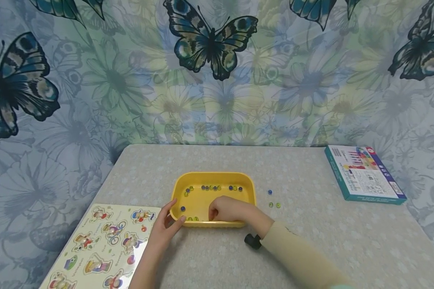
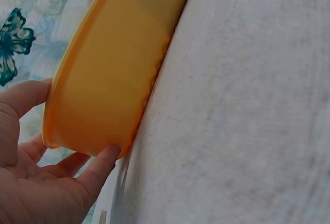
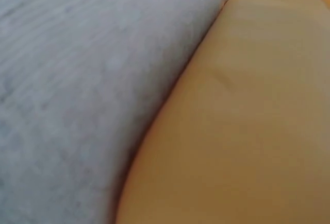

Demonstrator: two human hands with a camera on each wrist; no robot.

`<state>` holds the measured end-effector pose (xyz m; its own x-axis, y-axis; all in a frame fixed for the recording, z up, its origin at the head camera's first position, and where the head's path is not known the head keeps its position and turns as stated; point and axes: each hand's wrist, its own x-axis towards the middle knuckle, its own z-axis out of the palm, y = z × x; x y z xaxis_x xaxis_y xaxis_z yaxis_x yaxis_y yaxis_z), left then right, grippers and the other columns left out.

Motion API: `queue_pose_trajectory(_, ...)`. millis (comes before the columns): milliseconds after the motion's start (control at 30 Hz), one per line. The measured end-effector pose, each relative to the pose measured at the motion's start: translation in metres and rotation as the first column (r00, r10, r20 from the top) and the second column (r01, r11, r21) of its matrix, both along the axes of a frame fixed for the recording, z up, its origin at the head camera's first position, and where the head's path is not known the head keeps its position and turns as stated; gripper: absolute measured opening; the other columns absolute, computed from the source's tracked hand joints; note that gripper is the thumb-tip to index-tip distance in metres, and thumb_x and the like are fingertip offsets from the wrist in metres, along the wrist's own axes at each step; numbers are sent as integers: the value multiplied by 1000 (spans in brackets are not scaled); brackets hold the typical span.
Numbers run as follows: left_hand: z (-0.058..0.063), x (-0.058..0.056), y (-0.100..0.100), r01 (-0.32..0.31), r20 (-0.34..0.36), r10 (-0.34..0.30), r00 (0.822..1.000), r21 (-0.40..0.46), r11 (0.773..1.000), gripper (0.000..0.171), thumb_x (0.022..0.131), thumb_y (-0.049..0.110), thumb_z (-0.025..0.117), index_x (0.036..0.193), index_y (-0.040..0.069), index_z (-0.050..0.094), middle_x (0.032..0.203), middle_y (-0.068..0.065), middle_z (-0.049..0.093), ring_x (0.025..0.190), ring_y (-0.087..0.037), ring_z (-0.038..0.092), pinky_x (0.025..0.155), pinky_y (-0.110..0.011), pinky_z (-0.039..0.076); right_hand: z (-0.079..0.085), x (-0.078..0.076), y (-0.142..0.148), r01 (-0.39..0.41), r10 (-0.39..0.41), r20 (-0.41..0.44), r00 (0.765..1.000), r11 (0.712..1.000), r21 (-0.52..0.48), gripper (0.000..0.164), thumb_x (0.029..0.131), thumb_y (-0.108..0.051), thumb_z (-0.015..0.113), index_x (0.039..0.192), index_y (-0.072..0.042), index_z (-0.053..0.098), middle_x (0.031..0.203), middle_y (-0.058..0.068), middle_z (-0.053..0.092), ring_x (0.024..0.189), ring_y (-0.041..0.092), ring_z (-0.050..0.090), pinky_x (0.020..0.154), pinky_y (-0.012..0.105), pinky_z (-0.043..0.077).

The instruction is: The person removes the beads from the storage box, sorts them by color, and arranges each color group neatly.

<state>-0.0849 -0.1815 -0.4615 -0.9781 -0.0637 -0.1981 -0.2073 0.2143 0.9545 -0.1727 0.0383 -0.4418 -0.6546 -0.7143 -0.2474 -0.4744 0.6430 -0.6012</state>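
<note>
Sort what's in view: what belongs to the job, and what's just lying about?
Job in hand:
yellow tray, left hand on it
blue and green pieces inside, right hand in there
loose pieces beside it, probably

Apparently lying about:
picture board
teal-edged box

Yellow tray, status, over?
Left grip holds yellow tray at near-left corner. Right grip inside, fingertips hidden. Three loose beads right of tray; no visible obstruction.

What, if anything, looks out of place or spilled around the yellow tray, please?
One blue ball and two green balls lie loose on the table, just right of the tray. That looks slightly odd because similar balls are inside it, though those three may have been set aside deliberately. Nothing looks plainly damaged.
</note>
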Motion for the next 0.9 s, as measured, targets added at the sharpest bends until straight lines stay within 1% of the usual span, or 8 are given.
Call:
queue_pose_trajectory(167, 0, 0, 1, 12, -17, -12, 1000, -3, 1000, 62, 87, 26, 66, 141, 29, 36, 150, -1, 27, 133, -29, 33, 108, -49, 28, 7, -1, 14, 10, -13, -34, 999, 997, -73, 6, 83, -14, 68, 82, -20, 68, 73, -12, 60, 66, 5, 53, 63, 20, 47)
queue_pose_trajectory(333, -1, 0, 0, 14, -20, -14, 1000, 7, 1000, 62, 87, 25, 66, 141, 29, 35, 151, -1, 25, 134, -30, 32, 108, -49, 27, 23, -2, 39, 44, -51, -51, 997, 990, -135, 4, 83, -16, 69, 86, -19, 67, 73, -11, 59, 67, 6, 54, 63, 22, 49)
queue_pose_trajectory(467, -2, 0, 0, 8, -8, -7, 1000, 12, 1000, 63, 87, 24, 67, 141, 30, 35, 151, 0, 25, 134, -28, 33, 108, -48, 28, 38, 0, 67, 71, -85, -81, 993, 984, -162, 5, 85, -18, 68, 89, -18, 67, 75, -11, 60, 69, 7, 56, 63, 24, 50)
queue_pose_trajectory(567, -3, 0, 1, 11, -16, -11, 1000, 18, 1000, 63, 87, 24, 67, 141, 30, 35, 150, 0, 26, 134, -28, 33, 108, -48, 28, 47, 2, 93, 97, -119, -107, 987, 977, -188, 7, 85, -16, 68, 92, -15, 67, 77, -11, 60, 71, 6, 57, 65, 24, 51)
queue_pose_trajectory(633, -3, 0, 1, 15, -22, -15, 1000, 21, 1000, 62, 87, 24, 67, 141, 29, 35, 150, 0, 25, 134, -28, 32, 108, -48, 28, 52, 3, 112, 128, -152, -109, 982, 971, -202, 9, 85, -15, 68, 94, -13, 67, 78, -10, 61, 71, 8, 57, 65, 24, 52)
queue_pose_trajectory(700, -3, 0, 2, 16, -24, -16, 1000, 24, 1000, 62, 87, 25, 67, 141, 29, 35, 150, 0, 25, 134, -28, 32, 108, -48, 27, 54, 4, 131, 171, -195, -104, 975, 964, -204, 10, 85, -14, 68, 95, -12, 67, 78, -8, 61, 71, 10, 57, 64, 26, 52)
queue_pose_trajectory(767, -3, 0, 2, 13, -17, -13, 1000, 17, 1000, 63, 87, 26, 67, 141, 30, 35, 150, 0, 25, 134, -28, 32, 108, -48, 28, 53, 5, 150, 224, -246, -101, 964, 956, -189, 9, 85, -14, 68, 93, -14, 67, 78, -7, 61, 70, 12, 56, 62, 26, 52)
queue_pose_trajectory(900, -2, 0, 2, 3, -2, -3, 1000, 0, 1000, 64, 87, 27, 67, 142, 30, 35, 150, 1, 25, 134, -28, 32, 108, -48, 29, 40, 5, 183, 306, -320, -100, 942, 943, -132, 7, 84, -13, 68, 91, -12, 66, 74, -5, 59, 67, 12, 53, 59, 26, 48)
